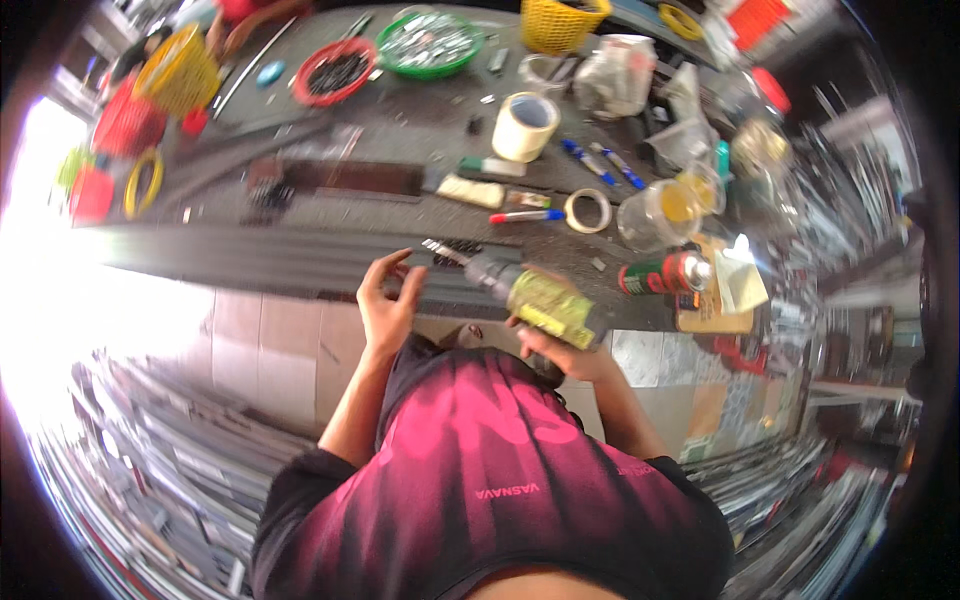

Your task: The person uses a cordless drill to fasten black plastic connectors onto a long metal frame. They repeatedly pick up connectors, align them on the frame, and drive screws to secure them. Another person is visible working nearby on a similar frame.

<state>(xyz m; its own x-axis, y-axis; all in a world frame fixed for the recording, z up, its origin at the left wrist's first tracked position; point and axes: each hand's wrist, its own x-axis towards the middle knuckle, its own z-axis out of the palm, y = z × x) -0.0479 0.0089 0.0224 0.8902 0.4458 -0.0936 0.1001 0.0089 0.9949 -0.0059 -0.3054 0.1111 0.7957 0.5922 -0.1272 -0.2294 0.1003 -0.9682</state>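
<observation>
My right hand (560, 352) grips a cordless drill (545, 305) with a yellow-green body and a grey chuck. Its bit (443, 251) points up and left over the bench's front edge. Left of the bit, my left hand (390, 285) is raised with thumb and fingers curved but apart; I can make out nothing between them. A small heap of dark screws (460, 246) lies just behind the bit, partly covered by the drill. Long grey metal profiles (280, 255) run along the bench front beneath my left hand.
Across the bench (420, 125) stand a tape roll (523, 128), markers (527, 216), a clear jar (655, 215) and a spray can (660, 274). Farther back are a green basket (428, 72) of metal pieces and a red basket (335, 72). Another person's arm (245, 25) shows at far left.
</observation>
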